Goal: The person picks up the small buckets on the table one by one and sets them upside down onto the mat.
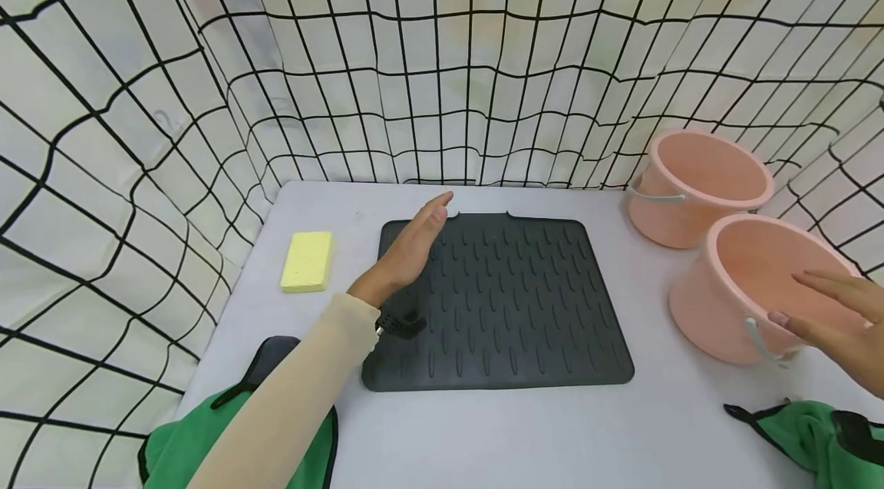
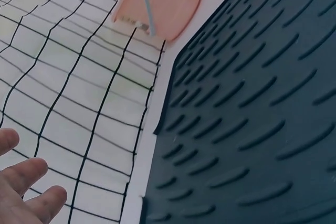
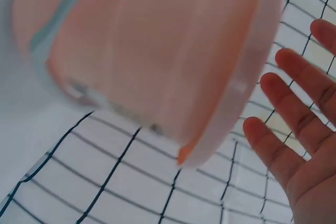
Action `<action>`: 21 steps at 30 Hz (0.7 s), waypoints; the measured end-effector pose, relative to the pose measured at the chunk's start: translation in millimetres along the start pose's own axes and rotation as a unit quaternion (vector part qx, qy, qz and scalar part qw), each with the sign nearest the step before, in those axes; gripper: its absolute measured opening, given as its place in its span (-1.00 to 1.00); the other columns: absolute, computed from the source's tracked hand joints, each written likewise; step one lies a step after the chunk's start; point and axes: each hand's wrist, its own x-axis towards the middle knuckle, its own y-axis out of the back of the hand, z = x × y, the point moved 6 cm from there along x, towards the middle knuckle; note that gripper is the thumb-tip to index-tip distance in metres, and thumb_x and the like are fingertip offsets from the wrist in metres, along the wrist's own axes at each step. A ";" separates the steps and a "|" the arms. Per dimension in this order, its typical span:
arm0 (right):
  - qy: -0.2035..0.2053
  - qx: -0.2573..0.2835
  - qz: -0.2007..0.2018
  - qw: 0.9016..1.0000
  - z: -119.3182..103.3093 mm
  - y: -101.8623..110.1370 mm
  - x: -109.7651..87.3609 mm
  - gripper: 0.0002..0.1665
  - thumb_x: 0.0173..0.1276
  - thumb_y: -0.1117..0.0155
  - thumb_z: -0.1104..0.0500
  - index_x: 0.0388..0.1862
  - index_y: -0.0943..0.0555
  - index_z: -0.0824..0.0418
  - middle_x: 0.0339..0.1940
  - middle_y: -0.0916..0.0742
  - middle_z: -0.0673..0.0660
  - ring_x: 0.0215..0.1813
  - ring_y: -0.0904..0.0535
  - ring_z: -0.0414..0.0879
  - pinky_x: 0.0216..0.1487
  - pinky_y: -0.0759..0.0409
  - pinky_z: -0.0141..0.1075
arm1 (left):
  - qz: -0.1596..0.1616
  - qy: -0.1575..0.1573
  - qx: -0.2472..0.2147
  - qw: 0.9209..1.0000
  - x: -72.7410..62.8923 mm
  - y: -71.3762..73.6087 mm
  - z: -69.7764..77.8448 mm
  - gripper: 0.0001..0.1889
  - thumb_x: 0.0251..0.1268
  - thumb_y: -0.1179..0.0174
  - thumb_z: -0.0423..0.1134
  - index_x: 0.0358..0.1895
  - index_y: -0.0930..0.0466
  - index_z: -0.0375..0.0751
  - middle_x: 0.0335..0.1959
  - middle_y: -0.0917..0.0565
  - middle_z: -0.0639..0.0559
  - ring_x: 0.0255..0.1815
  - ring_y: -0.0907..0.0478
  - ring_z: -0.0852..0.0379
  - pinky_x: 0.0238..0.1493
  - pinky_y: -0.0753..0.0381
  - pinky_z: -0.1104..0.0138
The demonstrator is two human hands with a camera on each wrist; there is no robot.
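My right hand (image 1: 844, 320), fingers extended and empty, hovers near the mouth of the front pink bucket (image 1: 704, 312); my left hand (image 1: 410, 243), equally empty, hovers over the ridged mat (image 1: 518, 305), placed centrally, presumably for access by both hands. The rear pink bucket (image 1: 659, 205) stands behind; the yellow block (image 1: 307, 262) lies left of the mat

1. We angle the left forearm (image 1: 297, 397) forward and to the right.
2. We position the left hand (image 1: 409, 245) with fingers (image 1: 427, 222) extended.
3. We position the right hand (image 1: 859, 335) at the head view's right edge, fingers extended, spread.
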 end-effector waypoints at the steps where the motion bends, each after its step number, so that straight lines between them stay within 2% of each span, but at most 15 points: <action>1: 0.005 -0.007 0.007 1.000 4.1 -0.1 -3.8 -0.15 0.29 -0.59 0.01 0.37 -0.51 0.50 0.35 -0.51 0.62 0.49 -0.25 0.59 0.55 -0.21 0.26 | -0.004 0.002 -0.002 1.000 -1.6 -3.9 0.4 -0.16 0.59 0.53 0.42 0.73 0.10 0.01 0.73 0.04 -0.02 0.71 0.07 -0.15 0.60 0.07 -0.24; 2: 0.015 -0.010 0.017 1.000 7.5 -0.2 -7.3 -0.16 0.28 -0.59 -0.02 0.33 -0.54 0.50 0.30 -0.55 0.62 0.42 -0.35 0.59 0.52 -0.37 0.05 | -0.007 0.003 -0.003 1.000 -3.0 -7.6 0.4 -0.18 0.61 0.54 0.40 0.73 0.10 0.02 0.73 0.04 -0.02 0.71 0.06 -0.14 0.60 0.06 -0.24; 3: 0.031 -0.007 0.031 0.999 10.9 0.2 -9.9 -0.20 0.25 -0.62 -0.01 0.27 -0.60 0.50 0.24 -0.59 0.62 0.45 -0.45 0.39 0.42 -0.50 -0.20 | -0.011 0.004 -0.006 1.000 -4.1 -11.2 0.4 -0.19 0.62 0.54 0.38 0.73 0.10 0.02 0.73 0.04 -0.01 0.72 0.06 -0.14 0.60 0.06 -0.24; 4: 0.043 -0.004 0.041 0.998 13.4 0.0 -12.4 -0.22 0.18 -0.66 0.00 0.21 -0.64 0.50 0.18 -0.63 0.61 0.41 -0.56 0.16 0.26 -0.53 -0.45 | -0.015 0.004 -0.009 1.000 -5.1 -14.9 0.6 -0.20 0.63 0.54 0.37 0.73 0.10 0.01 0.73 0.05 -0.02 0.72 0.07 -0.14 0.60 0.06 -0.24; 5: 0.050 -0.002 0.045 0.998 14.9 -1.3 -15.0 -0.23 0.18 -0.66 -0.03 0.17 -0.66 0.50 0.13 -0.66 0.60 0.34 -0.61 -0.11 0.09 -0.47 -0.64 | -0.018 0.003 -0.012 1.000 -5.9 -18.6 0.4 -0.20 0.63 0.54 0.36 0.73 0.10 0.00 0.73 0.05 -0.02 0.72 0.08 -0.14 0.60 0.06 -0.25; 6: 0.059 0.004 0.051 0.997 16.0 -2.5 -17.2 -0.26 0.15 -0.68 -0.01 0.12 -0.68 0.50 0.08 -0.68 0.60 0.25 -0.57 -0.37 -0.07 -0.35 -0.76 | -0.021 0.003 -0.013 1.000 -6.4 -22.3 0.0 -0.20 0.63 0.55 0.36 0.73 0.10 0.00 0.73 0.05 -0.03 0.72 0.08 -0.14 0.60 0.06 -0.25; 7: 0.065 0.014 0.055 0.996 16.7 -4.4 -19.1 -0.29 0.15 -0.69 0.02 0.08 -0.69 0.51 0.03 -0.69 0.59 0.18 -0.58 -0.37 -0.12 -0.18 -0.82 | -0.024 0.002 -0.014 1.000 -7.0 -26.2 -0.6 -0.21 0.64 0.55 0.35 0.73 0.10 -0.01 0.73 0.05 -0.03 0.72 0.09 -0.14 0.60 0.06 -0.25; 9: 0.066 0.048 0.060 0.995 17.7 -9.2 -23.0 -0.39 0.14 -0.69 0.13 0.02 -0.71 0.54 0.07 -0.78 0.26 0.16 -0.35 -0.70 -0.05 -0.24 -0.80 | -0.032 0.001 -0.019 0.999 -8.1 -33.9 -1.2 -0.22 0.65 0.56 0.32 0.73 0.11 -0.03 0.73 0.06 -0.05 0.72 0.10 -0.15 0.60 0.08 -0.25; 11: 0.068 0.072 0.062 0.993 16.3 -13.2 -26.3 -0.46 0.20 -0.64 0.15 -0.02 -0.71 0.55 0.03 -0.76 -0.16 0.13 -0.40 -0.66 0.05 -0.23 -0.80 | -0.041 0.000 -0.021 0.999 -8.5 -41.9 -1.6 -0.22 0.65 0.56 0.31 0.73 0.11 -0.04 0.73 0.06 -0.06 0.72 0.10 -0.15 0.61 0.08 -0.23; 13: 0.073 0.094 0.068 0.991 14.6 -15.7 -28.0 -0.47 0.26 -0.56 0.08 -0.08 -0.72 0.57 0.03 -0.60 -0.57 0.13 -0.46 -0.61 0.12 -0.18 -0.80 | -0.049 0.001 -0.024 0.998 -9.3 -49.4 -1.4 -0.21 0.65 0.56 0.33 0.73 0.11 -0.05 0.73 0.06 -0.05 0.72 0.10 -0.13 0.62 0.08 -0.22; 14: 0.083 0.105 0.074 0.988 13.4 -15.9 -28.5 -0.46 0.29 -0.53 0.05 -0.12 -0.73 0.58 0.01 -0.50 -0.69 0.09 -0.36 -0.75 0.28 -0.24 -0.69 | -0.053 0.001 -0.027 0.998 -9.7 -53.0 -1.2 -0.19 0.64 0.56 0.35 0.73 0.11 -0.06 0.73 0.05 -0.05 0.73 0.10 -0.12 0.62 0.08 -0.21; 17: 0.095 0.110 0.086 0.986 11.0 -16.1 -28.5 -0.27 0.33 -0.36 -0.19 -0.19 -0.75 0.56 -0.08 -0.50 -0.74 0.00 -0.35 -0.77 0.24 -0.27 -0.61 | -0.062 0.002 -0.035 0.997 -10.9 -63.7 -2.2 -0.10 0.57 0.57 0.45 0.72 0.11 -0.09 0.73 0.05 -0.06 0.73 0.11 -0.11 0.62 0.08 -0.21; 19: 0.089 0.126 0.083 0.984 10.8 -17.5 -28.6 -0.28 0.37 -0.36 -0.15 -0.20 -0.73 0.60 -0.12 -0.51 -0.72 -0.02 -0.35 -0.81 0.51 -0.26 -0.25 | -0.069 0.002 -0.040 0.997 -11.8 -71.4 -3.2 -0.03 0.51 0.57 0.52 0.72 0.11 -0.10 0.73 0.04 -0.07 0.72 0.09 -0.11 0.62 0.07 -0.22; 20: 0.086 0.129 0.083 0.984 11.0 -18.6 -29.4 -0.29 0.38 -0.36 -0.14 -0.21 -0.72 0.62 -0.14 -0.52 -0.71 -0.03 -0.35 -0.82 0.57 -0.22 -0.18 | -0.073 0.002 -0.043 0.996 -12.5 -75.5 -3.6 -0.01 0.48 0.57 0.55 0.72 0.11 -0.10 0.73 0.04 -0.07 0.72 0.09 -0.12 0.61 0.07 -0.23; 21: 0.079 0.129 0.083 0.985 11.6 -19.7 -30.1 -0.29 0.39 -0.35 -0.11 -0.21 -0.71 0.64 -0.15 -0.51 -0.73 -0.05 -0.34 -0.84 0.55 -0.22 -0.30 | -0.077 0.002 -0.045 0.996 -12.9 -79.7 -3.9 0.02 0.46 0.57 0.57 0.72 0.11 -0.10 0.73 0.04 -0.08 0.72 0.10 -0.12 0.61 0.06 -0.24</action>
